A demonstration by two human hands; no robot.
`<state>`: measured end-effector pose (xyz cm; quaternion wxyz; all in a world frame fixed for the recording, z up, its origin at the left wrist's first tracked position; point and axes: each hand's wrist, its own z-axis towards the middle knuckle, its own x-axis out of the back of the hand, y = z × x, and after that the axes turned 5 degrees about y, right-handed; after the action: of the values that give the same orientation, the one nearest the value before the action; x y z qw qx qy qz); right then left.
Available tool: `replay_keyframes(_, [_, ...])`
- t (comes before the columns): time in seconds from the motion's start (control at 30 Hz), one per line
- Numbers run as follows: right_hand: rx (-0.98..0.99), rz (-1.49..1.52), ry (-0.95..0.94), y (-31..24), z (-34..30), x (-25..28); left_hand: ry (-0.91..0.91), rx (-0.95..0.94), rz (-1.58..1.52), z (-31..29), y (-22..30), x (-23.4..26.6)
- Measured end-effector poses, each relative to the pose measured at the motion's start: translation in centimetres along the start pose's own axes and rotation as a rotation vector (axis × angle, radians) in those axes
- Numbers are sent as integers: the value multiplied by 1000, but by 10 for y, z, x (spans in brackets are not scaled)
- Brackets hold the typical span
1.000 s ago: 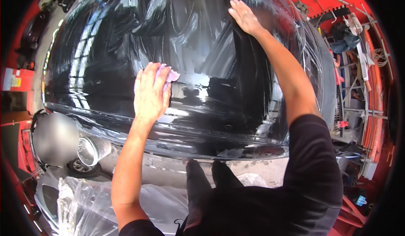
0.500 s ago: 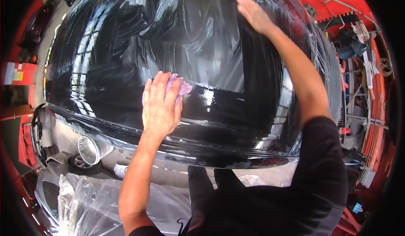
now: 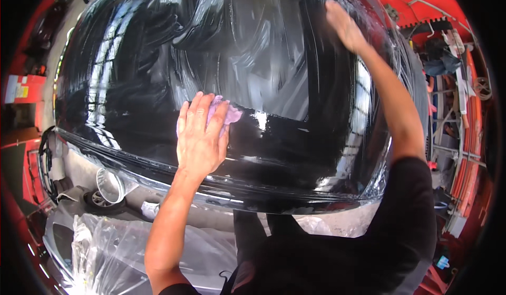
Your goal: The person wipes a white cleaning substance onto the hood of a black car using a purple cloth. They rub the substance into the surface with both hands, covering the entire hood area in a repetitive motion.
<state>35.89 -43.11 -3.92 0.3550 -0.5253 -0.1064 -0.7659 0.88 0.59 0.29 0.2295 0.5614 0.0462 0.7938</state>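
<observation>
A large, glossy black car panel [image 3: 158, 131] fills most of the view, covered with wavy whitish streaks. I cannot tell whether these are residue or wrinkled film. My left hand [image 3: 202, 134] presses a crumpled pale purple cloth [image 3: 232, 115] against the near middle of the panel, fingers laid over it. Part of the cloth is hidden under the palm. At the far right, my right hand [image 3: 345, 28] lies flat on the panel with fingers stretched out, slightly blurred. Nothing shows in it. A straight-edged, duller grey patch [image 3: 287, 92] lies between the hands.
A clear plastic bucket [image 3: 109, 185] and a wheel [image 3: 103, 200] stand on the floor at left. Thin clear plastic sheeting [image 3: 113, 247] covers something grey behind me. Along the right wall, a rack [image 3: 466, 142] holds tools and orange-red tubing. A red box [image 3: 25, 89] is at far left.
My right hand has slid to the right and slightly nearer across the panel. My left hand stays nearly in place on the cloth.
</observation>
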Motion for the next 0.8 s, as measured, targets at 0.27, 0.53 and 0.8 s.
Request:
replay_keyframes(0.27, [69,-223,-354,-203,-132,40,3,56,98,-13,-13,13])
replay_keyframes(0.53, [-56,-234,6,73,-44,9,-11,-34,15,2,3,-4])
replay_keyframes(0.8, [16,-162,-304,-198,-231,78,11,23,125,-12,-8,9])
